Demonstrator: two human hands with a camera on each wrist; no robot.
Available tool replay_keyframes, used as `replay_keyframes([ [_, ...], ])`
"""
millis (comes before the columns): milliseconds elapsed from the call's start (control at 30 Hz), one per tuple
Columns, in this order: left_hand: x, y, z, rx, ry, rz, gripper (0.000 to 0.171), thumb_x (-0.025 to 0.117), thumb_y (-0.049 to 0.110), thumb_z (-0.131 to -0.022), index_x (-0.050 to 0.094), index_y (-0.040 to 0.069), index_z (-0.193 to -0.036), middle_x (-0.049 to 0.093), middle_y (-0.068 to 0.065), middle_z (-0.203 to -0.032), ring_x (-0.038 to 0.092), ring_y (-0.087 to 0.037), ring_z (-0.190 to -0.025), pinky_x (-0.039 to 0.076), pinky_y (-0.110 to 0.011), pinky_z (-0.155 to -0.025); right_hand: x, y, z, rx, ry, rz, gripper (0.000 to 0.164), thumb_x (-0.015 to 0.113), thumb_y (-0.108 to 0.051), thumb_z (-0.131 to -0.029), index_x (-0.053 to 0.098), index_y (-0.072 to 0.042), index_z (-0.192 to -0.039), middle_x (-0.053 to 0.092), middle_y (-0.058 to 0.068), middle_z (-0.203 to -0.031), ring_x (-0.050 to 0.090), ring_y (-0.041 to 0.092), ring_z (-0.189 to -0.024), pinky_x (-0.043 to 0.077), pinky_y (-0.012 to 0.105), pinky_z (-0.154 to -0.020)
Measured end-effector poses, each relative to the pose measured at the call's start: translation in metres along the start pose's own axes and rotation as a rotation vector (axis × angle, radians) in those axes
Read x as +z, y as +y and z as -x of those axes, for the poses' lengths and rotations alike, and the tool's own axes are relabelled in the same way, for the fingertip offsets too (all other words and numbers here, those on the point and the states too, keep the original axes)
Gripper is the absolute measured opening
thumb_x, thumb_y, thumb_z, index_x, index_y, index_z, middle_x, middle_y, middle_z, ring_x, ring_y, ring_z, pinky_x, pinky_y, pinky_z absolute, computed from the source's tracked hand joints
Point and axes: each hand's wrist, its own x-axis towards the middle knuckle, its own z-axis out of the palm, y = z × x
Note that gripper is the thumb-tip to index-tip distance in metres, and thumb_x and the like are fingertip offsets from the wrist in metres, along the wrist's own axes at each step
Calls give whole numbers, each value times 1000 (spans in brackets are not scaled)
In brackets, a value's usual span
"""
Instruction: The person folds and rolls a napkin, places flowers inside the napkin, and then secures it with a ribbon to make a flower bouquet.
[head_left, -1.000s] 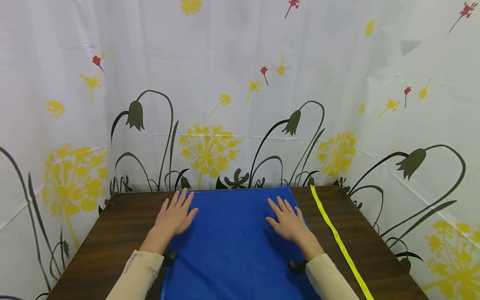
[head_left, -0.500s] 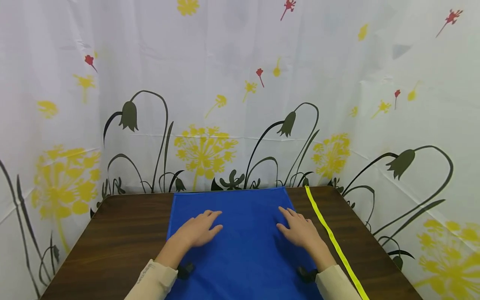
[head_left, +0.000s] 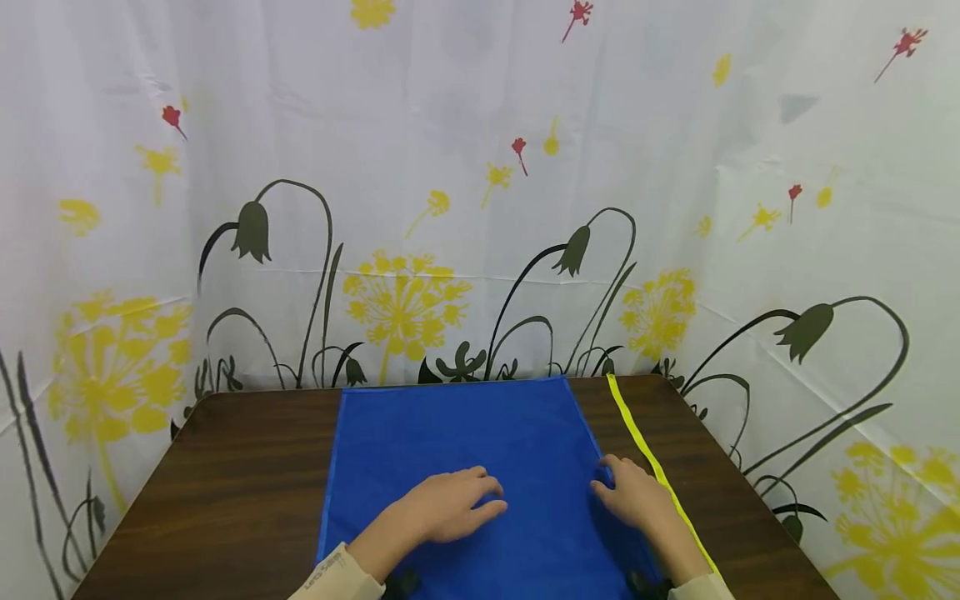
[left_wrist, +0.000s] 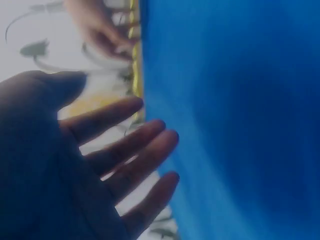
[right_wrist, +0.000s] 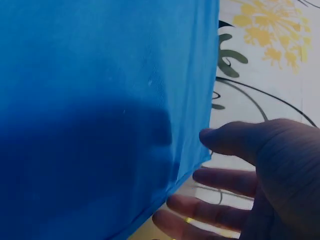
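A blue cloth (head_left: 450, 433) lies spread out over the middle of the dark wooden table. My left hand (head_left: 447, 505) is over the cloth's middle, fingers pointing right and loosely bent. In the left wrist view, that hand (left_wrist: 115, 145) shows its fingers spread apart with nothing between them. At the cloth's right edge is my right hand (head_left: 636, 492), its fingers slightly curved. The right wrist view shows the right hand's (right_wrist: 250, 180) thumb and fingers parted right beside the cloth's border, overlapping it there. Each hand casts a shadow on the fabric.
A yellow strip (head_left: 645, 450) runs lengthwise down the table's right side, partly behind the right hand and forearm. Brown table (head_left: 225, 483) shows on both sides of the cloth. A white curtain (head_left: 450, 125) printed with flowers hangs close behind the table's far edge.
Both hands have drawn back toward me from near the cloth's far corners. The left hand has swung right over the cloth's middle; the right has shifted right to its edge. The cloth stays spread.
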Motion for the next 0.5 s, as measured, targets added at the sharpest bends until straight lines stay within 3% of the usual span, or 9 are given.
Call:
replay_keyframes([
  [167,20,16,-1,133,-56,45,31,52,51,-112,72,34,-130,65,15,-116,64,-2,-100,57,-34,-87,-3,5,7,64,-20,-10,50,75,-36,-100,65,-5,-138,73,22,-127,72,44,-112,55,67,-87],
  [267,31,24,1,206,-141,114,29,54,45,-112,71,32,-132,64,16,-117,61,2,-98,56,-29,-85,-5,8,13,117,-65,0,54,76,-41,-98,65,-4,-137,75,23,-122,72,44,-106,54,69,-85],
  [400,42,36,7,271,-224,175,28,55,40,-113,71,29,-133,63,15,-116,59,4,-96,56,-25,-85,-7,9,20,170,-97,37,56,77,-47,-96,66,-2,-126,76,20,-110,72,43,-98,52,70,-84],
  [500,48,41,9,310,-212,152,26,57,37,-113,72,26,-132,63,14,-113,58,5,-92,55,-22,-83,-9,9,24,188,-86,43,48,78,-48,-95,65,-4,-110,74,14,-96,71,39,-90,51,68,-83],
])
